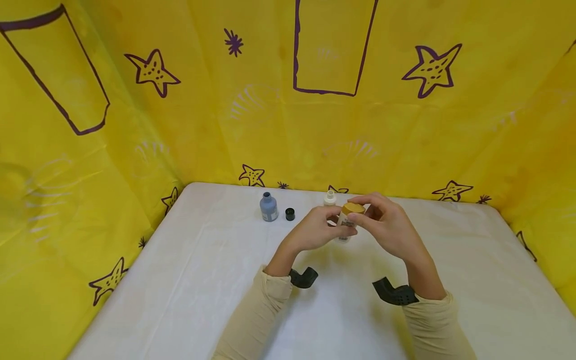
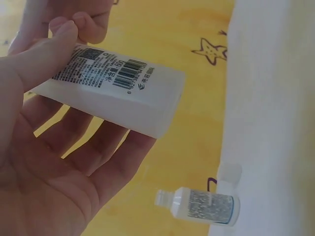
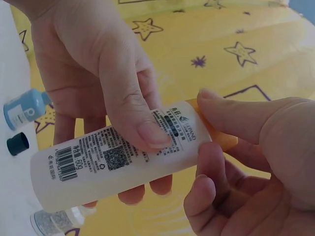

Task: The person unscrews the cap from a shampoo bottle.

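A white plastic bottle [image 3: 113,167] printed with black text, a barcode and a square code is held up between both hands. My left hand [image 1: 312,231] grips its body, the thumb lying over the label in the right wrist view and the fingers beneath. At the top is an orange-yellow cap [image 1: 353,208], pinched between the thumb and fingers of my right hand [image 1: 393,227]. The cap is seated on the bottle, and the fingers partly cover it. In the left wrist view the bottle's bottom end [image 2: 167,103] points away from the palm.
A blue bottle [image 1: 269,207] with an uncovered neck stands at the back of the white-covered table [image 1: 202,280], beside a black cap [image 1: 290,214]. Behind my hands stands a small clear bottle [image 2: 209,206] with a pale cap [image 2: 230,173] near it. Yellow patterned cloth [image 1: 270,130] surrounds the table.
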Tool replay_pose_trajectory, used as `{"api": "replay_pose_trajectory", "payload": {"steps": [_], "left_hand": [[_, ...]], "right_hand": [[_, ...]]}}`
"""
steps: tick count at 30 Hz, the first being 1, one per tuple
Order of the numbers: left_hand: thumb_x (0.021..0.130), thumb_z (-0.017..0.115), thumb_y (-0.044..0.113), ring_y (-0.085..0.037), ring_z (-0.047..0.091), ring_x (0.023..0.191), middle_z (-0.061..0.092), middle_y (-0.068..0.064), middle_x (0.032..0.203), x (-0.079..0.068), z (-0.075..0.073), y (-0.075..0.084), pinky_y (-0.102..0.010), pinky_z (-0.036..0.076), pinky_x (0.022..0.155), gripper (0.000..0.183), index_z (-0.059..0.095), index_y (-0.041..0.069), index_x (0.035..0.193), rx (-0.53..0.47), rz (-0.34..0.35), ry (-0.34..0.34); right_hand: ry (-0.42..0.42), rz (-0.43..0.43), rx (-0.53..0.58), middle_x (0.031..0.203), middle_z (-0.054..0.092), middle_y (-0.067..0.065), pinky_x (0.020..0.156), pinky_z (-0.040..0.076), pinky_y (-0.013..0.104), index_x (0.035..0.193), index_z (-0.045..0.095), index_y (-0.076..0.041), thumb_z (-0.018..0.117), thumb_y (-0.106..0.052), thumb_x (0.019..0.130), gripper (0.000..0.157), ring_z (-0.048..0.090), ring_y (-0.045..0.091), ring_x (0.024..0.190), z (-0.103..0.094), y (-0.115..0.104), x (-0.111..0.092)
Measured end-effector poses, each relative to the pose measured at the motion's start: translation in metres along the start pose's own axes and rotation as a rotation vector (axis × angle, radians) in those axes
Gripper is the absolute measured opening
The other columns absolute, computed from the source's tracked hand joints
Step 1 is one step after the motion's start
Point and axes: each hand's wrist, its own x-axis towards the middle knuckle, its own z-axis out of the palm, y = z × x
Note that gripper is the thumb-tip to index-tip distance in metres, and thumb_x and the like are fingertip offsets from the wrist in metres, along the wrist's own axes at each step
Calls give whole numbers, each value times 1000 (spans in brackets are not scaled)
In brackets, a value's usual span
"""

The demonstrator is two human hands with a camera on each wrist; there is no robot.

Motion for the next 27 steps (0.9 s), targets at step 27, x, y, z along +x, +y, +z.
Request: {"api": "replay_pose_trajectory", "payload": {"steps": [27], "left_hand": [[97,71,21,-7,64,93,70,-4,109,-7,-7,8,-23,56,84,25,68,14,121,-72,103,-222]], "right_hand": [[-205,-309,142,113,60,-5,70,51,23,121,68,-16,65,6,94,35,56,9,84,-17,1,-9]]}}
